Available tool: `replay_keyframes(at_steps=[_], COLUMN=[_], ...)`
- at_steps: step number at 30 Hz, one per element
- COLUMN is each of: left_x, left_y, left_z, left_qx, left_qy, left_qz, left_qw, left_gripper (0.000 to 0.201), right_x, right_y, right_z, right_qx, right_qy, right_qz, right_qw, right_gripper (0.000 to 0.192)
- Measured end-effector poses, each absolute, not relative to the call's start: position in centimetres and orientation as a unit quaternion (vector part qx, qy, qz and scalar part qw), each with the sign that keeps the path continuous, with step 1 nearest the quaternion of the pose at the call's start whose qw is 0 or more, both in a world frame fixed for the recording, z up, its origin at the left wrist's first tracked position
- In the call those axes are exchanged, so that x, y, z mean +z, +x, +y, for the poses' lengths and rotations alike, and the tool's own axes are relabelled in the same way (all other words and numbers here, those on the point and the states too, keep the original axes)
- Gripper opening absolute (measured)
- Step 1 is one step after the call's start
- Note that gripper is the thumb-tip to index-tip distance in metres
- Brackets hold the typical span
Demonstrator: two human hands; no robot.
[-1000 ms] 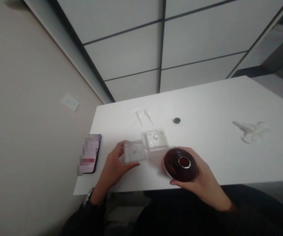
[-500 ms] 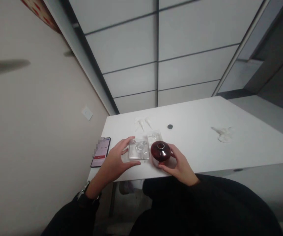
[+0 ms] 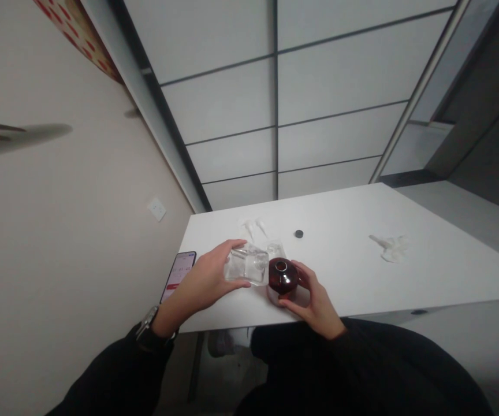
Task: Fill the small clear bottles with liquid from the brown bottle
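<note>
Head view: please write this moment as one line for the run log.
left hand: holds clear box | right hand: holds dark red bottle, open neck up | phone: on white table

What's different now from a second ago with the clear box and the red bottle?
The left hand, which only rested against the clear box on the table, has closed its fingers round it and lifted and tilted it beside the dark red bottle. The right hand brought that bottle closer to the box and holds it upright. The phone, black cap and crumpled plastic lie unmoved.
</note>
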State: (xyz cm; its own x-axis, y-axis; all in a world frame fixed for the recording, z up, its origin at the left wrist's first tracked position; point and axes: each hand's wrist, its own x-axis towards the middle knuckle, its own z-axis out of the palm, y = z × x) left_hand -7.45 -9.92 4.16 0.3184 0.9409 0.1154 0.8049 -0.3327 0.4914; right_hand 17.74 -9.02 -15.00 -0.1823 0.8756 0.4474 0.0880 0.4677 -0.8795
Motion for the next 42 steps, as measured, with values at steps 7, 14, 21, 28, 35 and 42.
replay_keyframes(at_steps=[7,14,21,28,35,42], left_x=[5.2,6.0,6.9,7.6,8.1,8.5], left_y=[-7.2,-7.0,-6.4,-6.1,-6.1,-5.8], left_z=[-9.7,-9.3,-8.9,-8.7,-8.6,-8.6], left_qx=[0.188,0.179,0.161,0.128,0.104,0.084], left_qy=[0.817,0.830,0.844,0.856,0.866,0.867], left_qz=[0.529,0.514,0.498,0.490,0.481,0.484], left_qw=[0.135,0.122,0.119,0.104,0.086,0.082], left_gripper=[0.072,0.072,0.071,0.070,0.070,0.074], right_x=[-14.2,-13.8,-13.8,-13.6,-13.3,-13.4], right_y=[17.9,17.8,17.8,17.8,17.8,17.7], right_z=[-9.1,-9.1,-9.0,-9.0,-9.0,-9.0], right_qx=[0.385,0.389,0.401,0.403,0.402,0.412], right_qy=[-0.362,-0.356,-0.357,-0.361,-0.360,-0.355], right_qz=[-0.682,-0.680,-0.683,-0.685,-0.684,-0.679], right_qw=[0.505,0.509,0.494,0.489,0.490,0.493], right_gripper=[0.084,0.084,0.086,0.086,0.086,0.085])
